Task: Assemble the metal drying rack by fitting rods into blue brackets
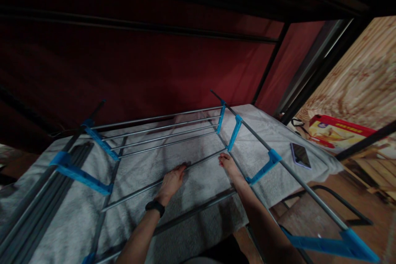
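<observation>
A rack frame of grey metal tubes and blue plastic brackets stands on a light grey fleecy cloth. One metal tube crosses the frame at a slant. My left hand, below a wrist with a black band, is closed around the middle of this tube. At its right end, close to a blue bracket, my right hand has its fingers curled against the tube. Farther back, several thinner crossbars run between blue side brackets.
Several loose grey tubes lie bundled at the left. A phone rests on the cloth at the right. Beyond are a red and yellow box and a chair. Dark metal bars and a red curtain enclose the back.
</observation>
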`<state>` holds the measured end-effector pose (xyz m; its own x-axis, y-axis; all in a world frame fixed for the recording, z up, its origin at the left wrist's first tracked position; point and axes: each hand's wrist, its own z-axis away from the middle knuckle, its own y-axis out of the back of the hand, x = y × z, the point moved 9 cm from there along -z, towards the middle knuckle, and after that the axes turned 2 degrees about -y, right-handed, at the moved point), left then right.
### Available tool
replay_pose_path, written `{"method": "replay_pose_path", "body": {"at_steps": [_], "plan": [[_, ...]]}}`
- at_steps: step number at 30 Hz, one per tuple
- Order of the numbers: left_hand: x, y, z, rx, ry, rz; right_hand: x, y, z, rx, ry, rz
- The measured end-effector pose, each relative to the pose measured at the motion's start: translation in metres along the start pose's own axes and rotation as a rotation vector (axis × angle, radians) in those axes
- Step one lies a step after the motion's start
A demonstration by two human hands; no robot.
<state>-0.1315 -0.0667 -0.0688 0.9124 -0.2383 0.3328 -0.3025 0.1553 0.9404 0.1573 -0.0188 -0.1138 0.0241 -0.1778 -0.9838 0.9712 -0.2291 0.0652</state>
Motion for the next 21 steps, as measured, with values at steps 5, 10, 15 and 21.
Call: {"method": "replay_pose_path", "body": {"at_steps": [5, 10, 15, 21], "plan": [[0.001, -0.001, 0.002, 0.019, -0.014, -0.002, 0.007, 0.002, -0.001, 0.049, -0.086, -0.074], [0.0, -0.002, 0.003, 0.031, -0.023, 0.001, 0.009, 0.003, -0.001, 0.051, -0.113, -0.106], [0.003, 0.0, 0.004, 0.035, -0.035, -0.002, 0.01, 0.003, -0.001, 0.038, -0.112, -0.098], [0.008, 0.006, 0.003, 0.056, -0.063, -0.007, 0.012, 0.002, -0.002, 0.036, -0.104, -0.074]]}}
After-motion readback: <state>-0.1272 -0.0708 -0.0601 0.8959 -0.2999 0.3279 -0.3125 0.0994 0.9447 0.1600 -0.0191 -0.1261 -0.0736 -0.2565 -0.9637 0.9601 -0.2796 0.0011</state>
